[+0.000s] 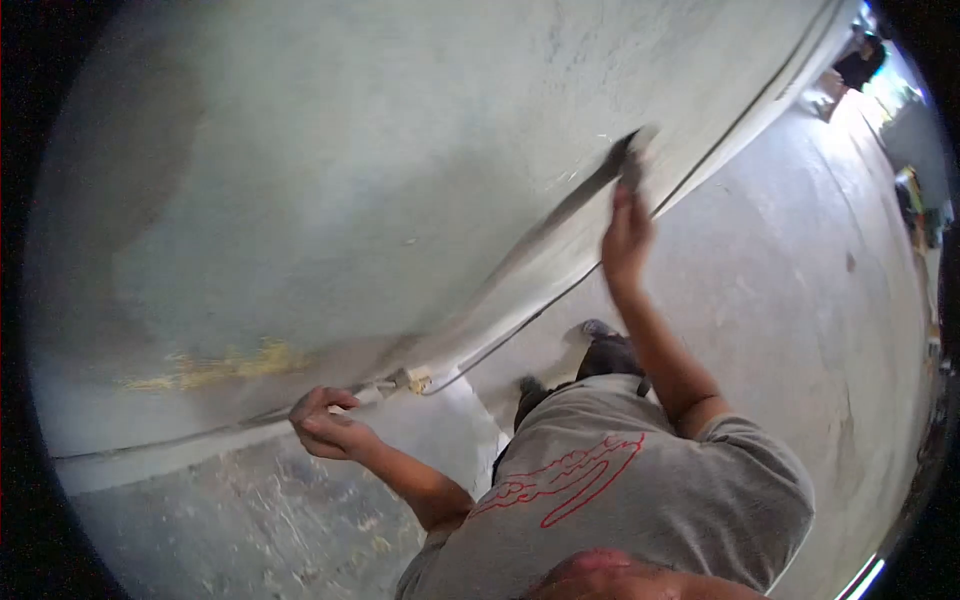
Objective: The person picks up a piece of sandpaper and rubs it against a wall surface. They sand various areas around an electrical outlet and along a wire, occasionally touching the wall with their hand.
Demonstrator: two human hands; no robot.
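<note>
My right hand [628,240] is raised to the pale wall [330,150], its fingers closed round a blurred, flat tool [638,150] with a whitish end. Motion smears the tool, so its exact kind does not show. A dark shadow runs down the wall from it. Lower left, my left hand [332,427] is curled by the wall's lower edge, close to a cable. Something small and pale shows at its fingers, but I cannot make out what it is. Just right of that hand are a whitish piece [372,393] and a cream-yellow block [413,379] on the cable line.
A dark cable [540,312] runs along the wall's lower edge. Yellow marks [225,365] stain the wall above my left hand. Grey floor [760,300] stretches to the right, and my shoes [597,328] stand on it. Another person [860,62] is at the far upper right.
</note>
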